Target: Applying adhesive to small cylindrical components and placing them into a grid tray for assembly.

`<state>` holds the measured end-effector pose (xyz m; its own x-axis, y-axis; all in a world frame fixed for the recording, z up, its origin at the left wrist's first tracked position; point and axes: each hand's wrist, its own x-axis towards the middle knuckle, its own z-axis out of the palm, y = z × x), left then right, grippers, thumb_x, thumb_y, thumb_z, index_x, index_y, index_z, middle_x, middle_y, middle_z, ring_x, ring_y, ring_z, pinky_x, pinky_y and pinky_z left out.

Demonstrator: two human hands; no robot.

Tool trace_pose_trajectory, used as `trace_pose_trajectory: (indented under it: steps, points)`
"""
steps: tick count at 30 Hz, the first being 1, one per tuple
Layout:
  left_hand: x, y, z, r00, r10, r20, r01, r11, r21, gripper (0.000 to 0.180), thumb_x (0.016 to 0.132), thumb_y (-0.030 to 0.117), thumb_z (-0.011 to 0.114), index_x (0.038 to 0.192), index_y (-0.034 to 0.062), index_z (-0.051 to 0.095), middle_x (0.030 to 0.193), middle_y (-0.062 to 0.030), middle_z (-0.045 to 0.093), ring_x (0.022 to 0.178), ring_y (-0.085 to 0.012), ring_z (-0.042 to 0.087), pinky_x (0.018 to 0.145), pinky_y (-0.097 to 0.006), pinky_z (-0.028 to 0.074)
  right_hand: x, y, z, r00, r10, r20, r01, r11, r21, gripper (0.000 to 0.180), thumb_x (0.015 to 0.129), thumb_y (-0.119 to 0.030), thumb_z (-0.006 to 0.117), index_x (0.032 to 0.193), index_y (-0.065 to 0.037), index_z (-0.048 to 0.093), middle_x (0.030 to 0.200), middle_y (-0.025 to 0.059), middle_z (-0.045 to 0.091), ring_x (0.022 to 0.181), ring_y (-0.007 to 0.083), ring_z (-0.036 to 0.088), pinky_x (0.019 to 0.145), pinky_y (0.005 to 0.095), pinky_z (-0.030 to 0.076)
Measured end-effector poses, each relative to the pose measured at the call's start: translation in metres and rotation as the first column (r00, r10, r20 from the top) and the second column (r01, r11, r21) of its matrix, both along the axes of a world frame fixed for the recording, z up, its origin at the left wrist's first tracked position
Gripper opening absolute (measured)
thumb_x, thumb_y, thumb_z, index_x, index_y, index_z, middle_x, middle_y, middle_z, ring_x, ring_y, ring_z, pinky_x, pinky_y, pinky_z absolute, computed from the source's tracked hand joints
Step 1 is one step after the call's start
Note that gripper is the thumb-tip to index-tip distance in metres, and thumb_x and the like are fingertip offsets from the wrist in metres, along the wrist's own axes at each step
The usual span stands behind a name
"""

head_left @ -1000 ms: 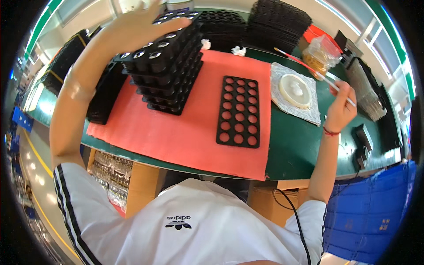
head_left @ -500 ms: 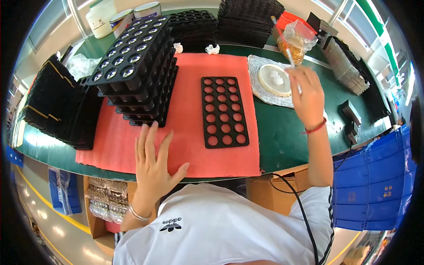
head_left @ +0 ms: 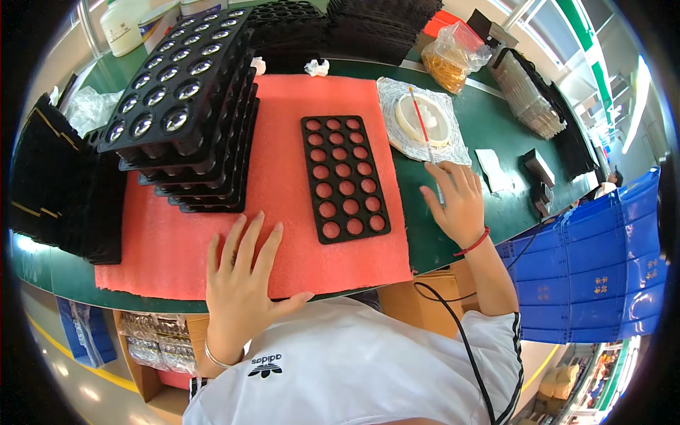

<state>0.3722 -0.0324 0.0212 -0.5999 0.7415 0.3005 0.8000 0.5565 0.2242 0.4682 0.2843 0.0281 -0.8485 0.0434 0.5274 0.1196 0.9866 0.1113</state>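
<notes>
My left hand [head_left: 244,290] lies with fingers spread over the near part of a red foam mat [head_left: 170,262], holding nothing. Just beyond its fingertips stands a stack of black trays [head_left: 212,163], the top one filled with shiny round lens-like pieces. A flat black plate [head_left: 345,177] with rows of round holes rests on the mat to the right. My right hand [head_left: 459,202] is low over the green table, thumb apart from the fingers. Between them passes the lower end of a thin brush [head_left: 418,113], which leans across a round shallow dish [head_left: 443,117] containing white material.
Black tray stacks stand at left [head_left: 57,184] and back [head_left: 379,28]. White crumpled wads [head_left: 316,68] lie at the mat's far edge. At right are a bag of yellow bits [head_left: 450,60], a white paper piece [head_left: 494,170], small black blocks [head_left: 538,168] and clear trays [head_left: 528,95].
My right hand has come down and nearer, and the brush it held upright now lies across the dish. My left hand stays spread on the mat. The whole view has shifted.
</notes>
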Motion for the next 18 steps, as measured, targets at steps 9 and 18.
trace_pose_trajectory:
  steps: [9,18]
  points:
    - [-0.003,-0.003,-0.003,1.0,0.001,0.014,-0.002,0.999,0.044,0.073,0.06,0.054,0.061,0.116,0.0084,0.048,0.124,-0.0132,0.041,0.114,-0.0301,0.038,0.091,-0.049,0.028,0.003,-0.028,0.016,1.0,-0.004,-0.011,0.004,1.0,-0.004,0.044,0.065,-0.023,0.067,0.105,-0.009,0.054,0.102,0.0084,0.05,0.094,0.0265,0.048,0.08,0.0368,0.037]
    - [-0.006,-0.006,-0.004,0.996,0.013,0.092,-0.024,0.993,0.115,0.07,0.059,0.051,0.063,0.114,0.0092,0.05,0.123,-0.0111,0.042,0.114,-0.0284,0.038,0.091,-0.048,0.03,-0.03,-0.089,0.022,0.922,0.307,0.237,-0.255,0.94,-0.227,0.057,0.069,-0.042,0.061,0.114,-0.01,0.048,0.118,0.0161,0.041,0.107,0.036,0.041,0.087,0.0428,0.034]
